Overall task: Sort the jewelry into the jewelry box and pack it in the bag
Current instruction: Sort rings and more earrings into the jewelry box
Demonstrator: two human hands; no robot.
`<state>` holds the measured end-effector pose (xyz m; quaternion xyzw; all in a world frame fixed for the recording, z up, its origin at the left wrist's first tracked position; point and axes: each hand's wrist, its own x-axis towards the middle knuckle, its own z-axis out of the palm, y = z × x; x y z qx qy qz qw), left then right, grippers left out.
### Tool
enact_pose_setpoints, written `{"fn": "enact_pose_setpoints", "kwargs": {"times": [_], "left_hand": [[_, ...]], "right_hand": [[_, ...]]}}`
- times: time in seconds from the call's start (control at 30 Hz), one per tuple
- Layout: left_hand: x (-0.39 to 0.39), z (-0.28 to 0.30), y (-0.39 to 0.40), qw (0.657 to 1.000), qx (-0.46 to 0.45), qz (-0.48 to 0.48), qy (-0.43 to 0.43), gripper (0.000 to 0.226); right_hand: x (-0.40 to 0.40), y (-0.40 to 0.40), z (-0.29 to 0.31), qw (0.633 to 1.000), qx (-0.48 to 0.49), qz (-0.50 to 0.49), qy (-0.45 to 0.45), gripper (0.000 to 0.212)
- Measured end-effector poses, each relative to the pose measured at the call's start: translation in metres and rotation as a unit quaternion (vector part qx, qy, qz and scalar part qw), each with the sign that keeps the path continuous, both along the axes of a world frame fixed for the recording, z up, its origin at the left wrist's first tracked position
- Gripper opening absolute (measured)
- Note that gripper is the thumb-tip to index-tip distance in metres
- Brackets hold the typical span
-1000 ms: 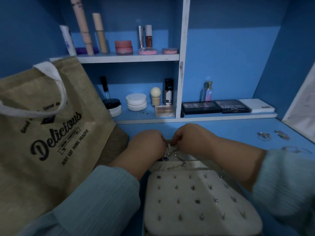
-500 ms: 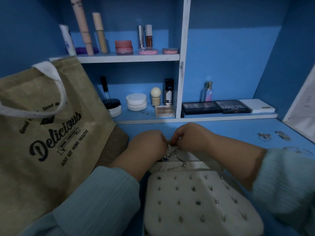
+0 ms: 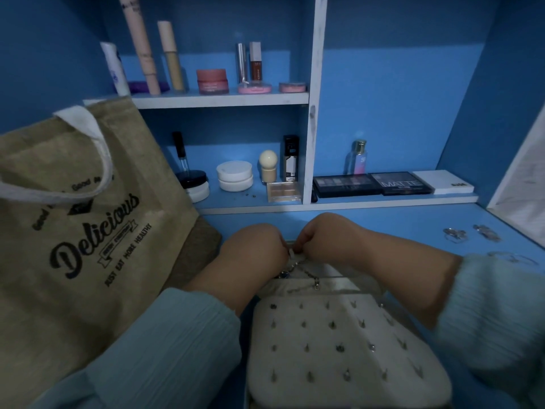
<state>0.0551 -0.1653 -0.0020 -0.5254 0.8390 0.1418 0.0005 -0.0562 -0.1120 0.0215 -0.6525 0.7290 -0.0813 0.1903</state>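
Observation:
An open jewelry box (image 3: 348,346) lies in front of me, its cream insert studded with several small earrings. My left hand (image 3: 253,252) and my right hand (image 3: 327,237) meet over the box's far edge. Both pinch a thin silver necklace (image 3: 303,271) that hangs down from the fingertips with a dark pendant on it. A tan jute bag (image 3: 79,231) printed "Delicious" stands upright at the left, touching my left sleeve. Loose silver jewelry (image 3: 455,234) lies on the blue desk at the far right.
Blue shelves behind the desk hold cosmetics: tubes and jars on the upper shelf (image 3: 224,98), and white jars, eyeshadow palettes (image 3: 374,184) and a perfume bottle lower down. A white panel (image 3: 522,184) leans at the right edge.
Both hands stay pinched together on the necklace over the box's far edge; only tiny finger shifts show. The bag and box have not moved.

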Motion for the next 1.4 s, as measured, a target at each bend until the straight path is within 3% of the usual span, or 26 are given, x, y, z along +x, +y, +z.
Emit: {"fn": "enact_pose_setpoints", "kwargs": {"times": [0.2, 0.4, 0.6, 0.73, 1.0, 1.1, 1.27, 1.4], "left_hand": [[0.0, 0.008, 0.006, 1.0, 0.019, 0.015, 0.001, 0.028], [0.003, 0.014, 0.015, 0.996, 0.078, 0.032, 0.026, 0.026], [0.006, 0.022, 0.027, 0.971, 0.182, 0.057, 0.141, 0.027], [0.007, 0.025, 0.031, 0.969, 0.178, 0.043, 0.166, 0.026], [0.011, 0.03, 0.037, 0.977, 0.146, 0.022, 0.156, 0.034], [0.015, 0.025, 0.039, 0.957, 0.182, 0.043, 0.221, 0.03], [0.02, 0.02, 0.04, 0.951, 0.164, 0.051, 0.256, 0.024], [0.02, 0.022, 0.044, 0.954, 0.157, 0.045, 0.253, 0.027]], "right_hand": [[0.001, 0.006, 0.003, 1.0, 0.009, -0.009, -0.028, 0.029], [-0.001, 0.016, 0.002, 1.0, -0.022, 0.009, 0.012, 0.027], [-0.005, 0.033, 0.002, 0.998, -0.017, -0.02, 0.051, 0.027], [0.0, 0.041, 0.011, 0.991, 0.056, 0.036, 0.12, 0.038], [-0.005, 0.045, 0.005, 0.999, -0.008, 0.037, 0.025, 0.023], [-0.006, 0.044, 0.001, 0.999, -0.023, 0.039, 0.01, 0.014], [-0.007, 0.034, 0.004, 1.0, -0.025, 0.011, -0.014, 0.015], [-0.003, 0.027, 0.001, 1.0, -0.002, 0.003, 0.021, 0.023]]}}
